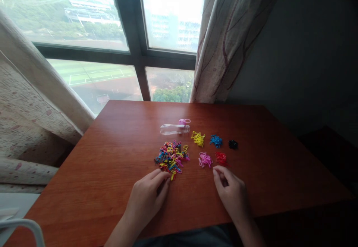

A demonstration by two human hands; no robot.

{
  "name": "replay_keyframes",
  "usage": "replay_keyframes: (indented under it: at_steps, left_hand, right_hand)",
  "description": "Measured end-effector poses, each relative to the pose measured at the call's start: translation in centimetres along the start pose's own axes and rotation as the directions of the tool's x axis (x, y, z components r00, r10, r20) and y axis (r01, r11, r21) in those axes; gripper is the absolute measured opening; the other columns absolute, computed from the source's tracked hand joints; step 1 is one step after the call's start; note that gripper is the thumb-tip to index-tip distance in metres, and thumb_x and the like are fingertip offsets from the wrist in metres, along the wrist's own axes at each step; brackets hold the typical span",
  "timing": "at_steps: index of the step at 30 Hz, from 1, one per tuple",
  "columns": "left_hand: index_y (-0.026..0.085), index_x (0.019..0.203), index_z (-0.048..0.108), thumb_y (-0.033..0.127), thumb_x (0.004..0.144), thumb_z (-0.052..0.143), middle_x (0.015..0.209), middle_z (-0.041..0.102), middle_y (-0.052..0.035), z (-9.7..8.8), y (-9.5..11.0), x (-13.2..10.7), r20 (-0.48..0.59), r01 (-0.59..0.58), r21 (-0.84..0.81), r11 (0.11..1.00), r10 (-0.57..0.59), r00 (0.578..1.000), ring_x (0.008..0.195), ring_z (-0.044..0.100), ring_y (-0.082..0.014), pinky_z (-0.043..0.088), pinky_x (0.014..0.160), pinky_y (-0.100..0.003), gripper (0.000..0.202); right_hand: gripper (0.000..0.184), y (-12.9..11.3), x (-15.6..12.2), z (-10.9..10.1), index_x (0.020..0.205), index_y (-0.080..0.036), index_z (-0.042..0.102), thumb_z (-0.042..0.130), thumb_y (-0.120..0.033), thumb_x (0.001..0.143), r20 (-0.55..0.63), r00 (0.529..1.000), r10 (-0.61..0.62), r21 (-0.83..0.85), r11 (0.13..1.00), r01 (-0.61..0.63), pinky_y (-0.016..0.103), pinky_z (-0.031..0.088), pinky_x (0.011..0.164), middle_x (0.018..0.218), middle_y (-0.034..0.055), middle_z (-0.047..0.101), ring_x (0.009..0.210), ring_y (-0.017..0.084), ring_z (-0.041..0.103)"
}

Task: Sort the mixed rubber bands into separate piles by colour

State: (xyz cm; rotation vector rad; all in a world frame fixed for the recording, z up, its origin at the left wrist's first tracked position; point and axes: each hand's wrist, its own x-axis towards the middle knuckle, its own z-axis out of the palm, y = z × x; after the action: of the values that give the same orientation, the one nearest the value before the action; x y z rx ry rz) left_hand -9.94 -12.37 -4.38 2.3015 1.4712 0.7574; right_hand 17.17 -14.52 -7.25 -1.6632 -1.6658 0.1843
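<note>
Picking through the mixed heap (169, 157) seems the step in hand, my left hand (147, 193) at its near edge, my right hand (231, 190) apart, just short of the pink pile (205, 160) and red pile (220, 158). Next calls for a fine pinch, I judge. Overlap hides many pieces; I can't tell whether either hand grips one.

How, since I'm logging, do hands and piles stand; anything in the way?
Left hand at mixed pile. Right hand near pink pile and red pile. Grips unclear. Transparent bottle beyond, not blocking.

Gap between mixed heap (171, 156) and pink pile (205, 160)
</note>
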Motion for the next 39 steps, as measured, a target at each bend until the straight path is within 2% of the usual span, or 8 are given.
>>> replay_keyframes:
  at_steps: [5,10,15,21,31,35,39]
  left_hand:
    - [0.025,0.094,0.067,0.027,0.093,0.05,0.089,0.072,-0.0014,0.3,-0.1,-0.1,0.014,0.006,0.042,0.999,-0.006,1.0,0.076,0.07,-0.016,0.051,0.064,-0.023,0.017]
    - [0.026,0.094,0.064,0.028,0.091,0.054,0.088,0.071,-0.0006,0.5,0.1,-0.1,0.056,0.006,0.103,0.995,-0.012,0.998,0.076,0.068,-0.017,0.049,0.062,-0.024,0.011]
    - [0.026,0.091,0.062,0.028,0.092,0.052,0.087,0.07,-0.0003,0.6,0.2,0.0,0.089,0.016,0.157,0.987,-0.031,0.996,0.077,0.068,-0.0181,0.046,0.063,-0.025,0.01]
    - [0.025,0.091,0.062,0.026,0.095,0.049,0.09,0.07,-0.0002,0.5,0.1,0.0,0.064,0.01,0.135,0.991,-0.019,0.998,0.078,0.068,-0.0183,0.047,0.064,-0.026,0.014]
    - [0.023,0.094,0.063,0.024,0.094,0.049,0.083,0.067,-0.0001,0.4,-0.2,-0.3,-0.026,0.042,-0.043,0.998,-0.043,0.999,0.068,0.064,-0.0131,0.046,0.06,-0.022,0.014]
    - [0.023,0.093,0.063,0.025,0.093,0.05,0.083,0.067,0.0,0.1,0.4,1.1,-0.034,0.026,-0.073,0.997,-0.028,0.999,0.071,0.064,-0.0128,0.046,0.062,-0.021,0.013]
    - [0.023,0.095,0.065,0.027,0.093,0.051,0.091,0.069,-0.0013,-0.1,2.0,5.3,-0.038,-0.011,-0.021,1.0,0.01,0.999,0.077,0.065,-0.0141,0.045,0.067,-0.023,0.014]
  right_hand:
    - [0.021,-2.9,-0.6,1.8,0.091,-0.021,0.067,0.047,-0.023,0.095,0.118,0.984,-0.135,0.065,0.99,0.128,0.024,0.05,0.065,0.078,0.0038,0.071,0.067,0.016,0.067]
    - [0.019,-4.5,-0.4,2.6,0.09,-0.022,0.067,0.048,-0.018,0.093,0.215,0.96,-0.182,0.086,0.982,0.167,0.023,0.048,0.067,0.078,0.0022,0.07,0.069,0.016,0.067]
    - [0.02,-4.7,-0.4,2.5,0.091,-0.022,0.066,0.047,-0.018,0.093,0.246,0.958,-0.147,0.102,0.987,0.126,0.024,0.047,0.068,0.078,0.0019,0.07,0.07,0.016,0.066]
    - [0.019,-4.7,-0.5,2.4,0.091,-0.022,0.066,0.048,-0.017,0.093,0.248,0.958,-0.143,0.112,0.987,0.118,0.024,0.046,0.069,0.08,0.0019,0.07,0.071,0.016,0.066]
    - [0.018,-4.5,-0.4,2.7,0.091,-0.022,0.065,0.048,-0.017,0.092,0.255,0.958,-0.135,0.132,0.986,0.104,0.025,0.044,0.068,0.081,0.0012,0.07,0.071,0.016,0.065]
    - [0.018,-4.5,-0.4,2.7,0.091,-0.023,0.065,0.048,-0.017,0.092,0.261,0.957,-0.128,0.127,0.987,0.097,0.025,0.043,0.068,0.08,0.0015,0.07,0.07,0.016,0.065]
    - [0.017,-4.6,-0.3,2.6,0.09,-0.023,0.064,0.048,-0.017,0.092,0.279,0.953,-0.116,0.134,0.988,0.081,0.025,0.042,0.067,0.077,0.0003,0.068,0.07,0.016,0.064]
